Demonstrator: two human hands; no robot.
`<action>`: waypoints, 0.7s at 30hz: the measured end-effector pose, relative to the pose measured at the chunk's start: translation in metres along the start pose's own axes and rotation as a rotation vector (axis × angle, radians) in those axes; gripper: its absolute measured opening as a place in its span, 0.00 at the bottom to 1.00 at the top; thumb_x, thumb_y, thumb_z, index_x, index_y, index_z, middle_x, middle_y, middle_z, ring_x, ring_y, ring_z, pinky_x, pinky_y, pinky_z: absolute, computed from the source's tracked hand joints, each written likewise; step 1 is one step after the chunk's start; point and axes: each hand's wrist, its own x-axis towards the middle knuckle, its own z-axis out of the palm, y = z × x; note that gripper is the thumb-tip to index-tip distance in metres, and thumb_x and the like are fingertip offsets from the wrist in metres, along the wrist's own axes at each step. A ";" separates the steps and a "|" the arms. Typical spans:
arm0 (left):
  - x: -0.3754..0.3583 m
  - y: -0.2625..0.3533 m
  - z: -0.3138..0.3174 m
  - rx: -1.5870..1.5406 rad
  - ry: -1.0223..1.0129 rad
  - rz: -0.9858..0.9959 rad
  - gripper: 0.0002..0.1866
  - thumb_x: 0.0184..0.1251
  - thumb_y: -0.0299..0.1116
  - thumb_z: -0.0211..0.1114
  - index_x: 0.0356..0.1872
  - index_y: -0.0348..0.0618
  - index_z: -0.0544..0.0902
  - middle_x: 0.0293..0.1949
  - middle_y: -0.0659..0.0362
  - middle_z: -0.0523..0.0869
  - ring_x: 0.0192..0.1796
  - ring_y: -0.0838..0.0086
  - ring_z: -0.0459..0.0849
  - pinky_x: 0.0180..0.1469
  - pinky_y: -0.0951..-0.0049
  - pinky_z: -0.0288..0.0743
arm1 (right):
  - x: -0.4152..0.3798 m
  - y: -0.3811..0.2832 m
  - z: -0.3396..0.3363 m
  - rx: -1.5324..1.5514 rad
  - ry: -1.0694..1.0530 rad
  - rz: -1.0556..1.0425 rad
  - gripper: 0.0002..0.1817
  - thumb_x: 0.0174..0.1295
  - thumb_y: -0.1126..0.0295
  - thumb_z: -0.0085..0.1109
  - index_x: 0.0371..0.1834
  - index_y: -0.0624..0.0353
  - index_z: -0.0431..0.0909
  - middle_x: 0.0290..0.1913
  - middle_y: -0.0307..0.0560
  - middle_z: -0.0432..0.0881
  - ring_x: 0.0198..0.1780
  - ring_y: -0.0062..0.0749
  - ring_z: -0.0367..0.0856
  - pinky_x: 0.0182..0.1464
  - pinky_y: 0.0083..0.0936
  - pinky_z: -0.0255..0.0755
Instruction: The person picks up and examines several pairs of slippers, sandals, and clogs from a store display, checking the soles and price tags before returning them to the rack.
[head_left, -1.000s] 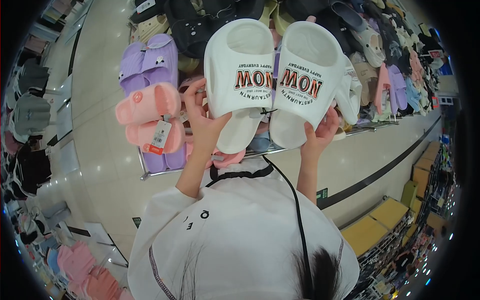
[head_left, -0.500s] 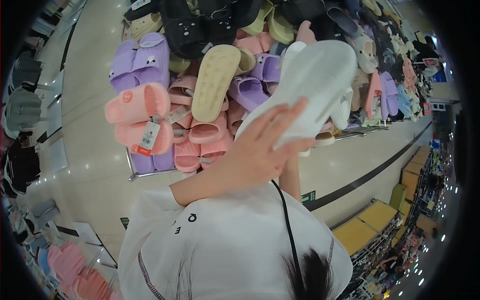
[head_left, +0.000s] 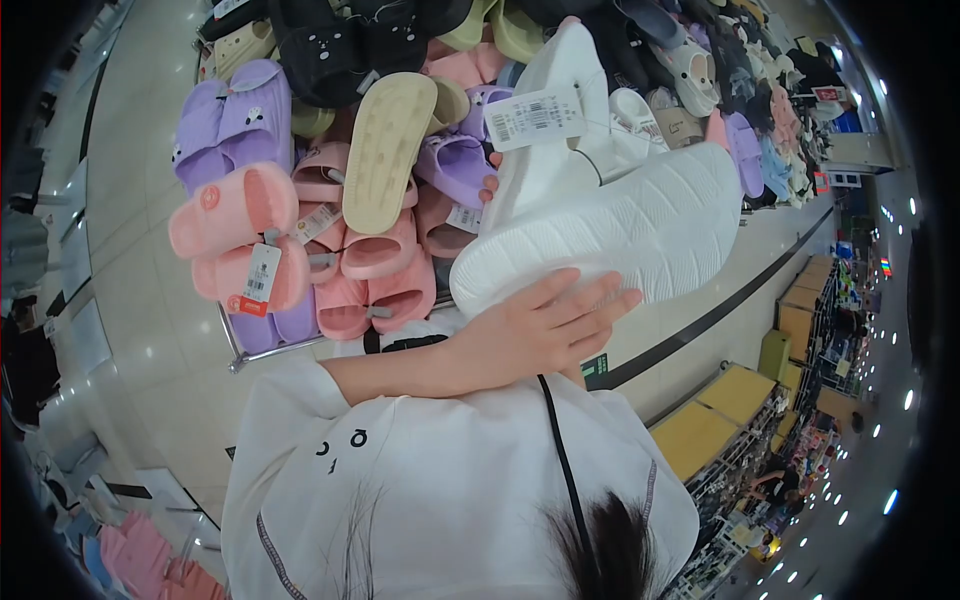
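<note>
A pair of white slippers (head_left: 630,225) is turned sole-up in front of me, the ribbed sole of one facing the camera. The second one (head_left: 570,70) stands behind it with a white barcode tag (head_left: 535,115) on it. My left hand (head_left: 545,325) lies against the near edge of the sole, fingers curled over it. My right hand (head_left: 488,186) is almost wholly hidden behind the slippers. Only fingertips show at their left edge, gripping them.
A metal display rack (head_left: 235,360) is packed with slippers: purple (head_left: 235,115), pink with a price tag (head_left: 235,215), a beige sole (head_left: 385,150), black (head_left: 330,40). Glossy floor surrounds it. Yellow-topped shelves (head_left: 700,440) stand right, hanging clothes left.
The white slippers went from printed tops facing me to soles facing me. My left hand let go of the left slipper and came across onto the sole's edge.
</note>
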 end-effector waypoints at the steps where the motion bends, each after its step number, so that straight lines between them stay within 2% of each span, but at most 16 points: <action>1: 0.000 0.001 0.000 0.052 0.017 0.015 0.12 0.50 0.32 0.56 0.38 0.50 0.75 0.62 0.63 0.66 0.62 0.72 0.65 0.58 0.70 0.61 | -0.001 0.000 -0.002 -0.013 0.005 0.005 0.24 0.63 0.64 0.41 0.62 0.59 0.54 0.56 0.49 0.65 0.54 0.36 0.68 0.58 0.31 0.63; 8: -0.002 0.000 -0.004 0.024 -0.039 0.091 0.13 0.50 0.32 0.56 0.40 0.47 0.75 0.60 0.63 0.67 0.63 0.71 0.63 0.61 0.69 0.58 | 0.003 -0.007 -0.009 -0.092 0.019 0.016 0.25 0.63 0.64 0.41 0.62 0.60 0.54 0.56 0.49 0.66 0.54 0.36 0.68 0.58 0.30 0.62; 10: -0.004 0.001 -0.004 -0.076 -0.166 0.146 0.16 0.50 0.32 0.55 0.43 0.43 0.75 0.60 0.60 0.67 0.64 0.68 0.61 0.62 0.68 0.56 | 0.005 -0.009 -0.010 -0.114 0.021 0.018 0.25 0.63 0.64 0.42 0.62 0.60 0.55 0.56 0.49 0.66 0.54 0.36 0.68 0.58 0.30 0.62; 11: -0.005 0.003 -0.001 -0.075 -0.164 0.143 0.16 0.50 0.32 0.55 0.43 0.43 0.75 0.60 0.60 0.67 0.64 0.68 0.61 0.62 0.68 0.56 | 0.006 -0.011 -0.010 -0.125 0.021 0.019 0.25 0.63 0.64 0.42 0.62 0.60 0.55 0.56 0.49 0.66 0.54 0.36 0.68 0.58 0.30 0.62; 16: -0.019 0.011 0.021 0.066 -0.267 0.219 0.18 0.52 0.33 0.52 0.46 0.40 0.73 0.59 0.57 0.67 0.64 0.66 0.61 0.63 0.70 0.54 | 0.010 -0.015 -0.011 -0.174 0.017 0.027 0.25 0.63 0.63 0.42 0.62 0.60 0.55 0.56 0.49 0.66 0.54 0.35 0.68 0.58 0.30 0.62; 21: -0.020 0.014 0.026 0.122 -0.242 0.222 0.18 0.52 0.34 0.52 0.46 0.40 0.73 0.59 0.57 0.67 0.64 0.66 0.60 0.64 0.68 0.52 | 0.010 -0.018 -0.016 -0.215 0.032 0.040 0.25 0.63 0.63 0.43 0.62 0.61 0.55 0.56 0.49 0.66 0.54 0.35 0.68 0.58 0.29 0.62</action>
